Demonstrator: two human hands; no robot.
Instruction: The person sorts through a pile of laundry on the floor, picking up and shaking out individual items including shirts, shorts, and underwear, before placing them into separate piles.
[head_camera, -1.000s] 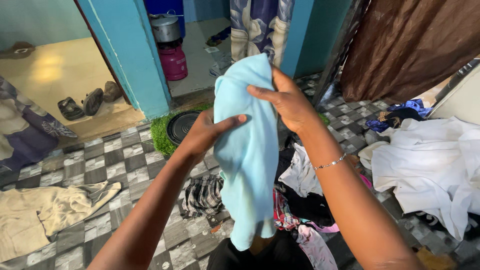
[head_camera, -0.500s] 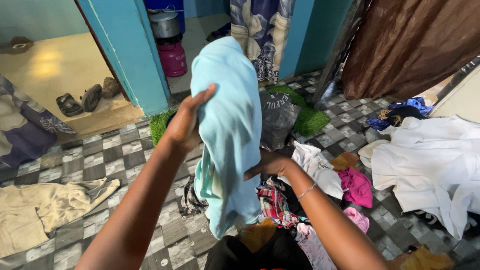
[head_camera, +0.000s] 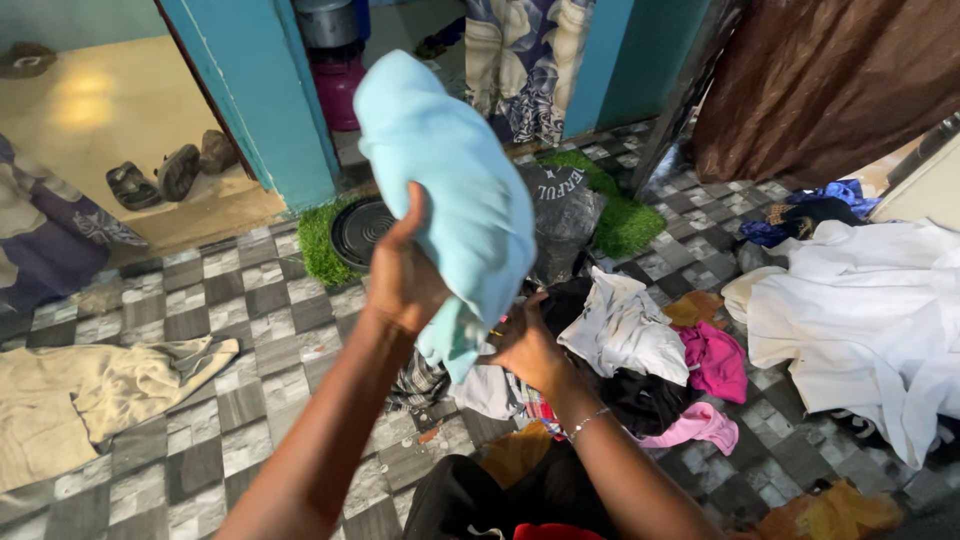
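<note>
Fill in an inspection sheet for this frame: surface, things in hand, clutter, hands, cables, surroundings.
Surface: grey checkered tiled floor, partly covered by clothes.
Things in hand: light blue cloth, bunched and raised above the pile.
Clutter: mixed clothes pile with pink and white pieces; white garments at right; beige cloth at left.
Hands: left hand grips the blue cloth from the side; right hand is at its lower end, above the pile.
Cables: nothing seen.
Surroundings: teal door frame, sandals beyond it, green mat, brown curtain, pink gas cylinder.
</note>
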